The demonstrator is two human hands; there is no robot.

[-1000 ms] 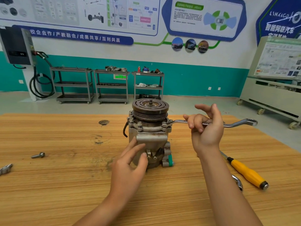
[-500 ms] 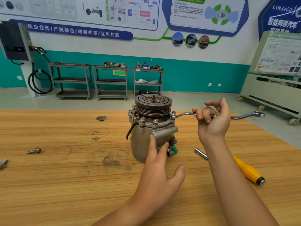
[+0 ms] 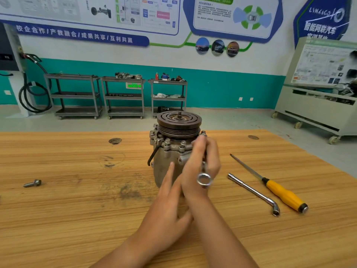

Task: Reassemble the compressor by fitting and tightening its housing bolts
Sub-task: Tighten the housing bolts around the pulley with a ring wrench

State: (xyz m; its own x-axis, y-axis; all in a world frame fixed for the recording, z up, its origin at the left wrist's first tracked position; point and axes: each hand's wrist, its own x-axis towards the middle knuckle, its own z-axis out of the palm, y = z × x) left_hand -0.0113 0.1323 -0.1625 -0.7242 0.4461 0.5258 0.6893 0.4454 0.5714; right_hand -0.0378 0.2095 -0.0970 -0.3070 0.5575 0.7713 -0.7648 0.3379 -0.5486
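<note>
The grey compressor (image 3: 168,161) stands upright on the wooden table (image 3: 77,209), its dark pulley (image 3: 179,122) on top. Several bolts sit in the flange below the pulley. My right hand (image 3: 201,167) grips a ring spanner (image 3: 204,178) whose far end sits on a flange bolt at the compressor's right side; the handle now points toward me. My left hand (image 3: 170,206) is open, its straight fingers against the front of the housing. One loose bolt (image 3: 32,183) lies on the table at the left.
To the right lie an L-shaped socket wrench (image 3: 255,193) and a yellow-handled screwdriver (image 3: 278,190). A small dark disc (image 3: 115,140) lies at the back left. Beyond the table stand grey carts (image 3: 123,97) and a training cabinet (image 3: 316,105).
My right hand has swung the spanner handle from pointing right round to pointing toward me. My left hand moved across the front of the housing and stays open on it.
</note>
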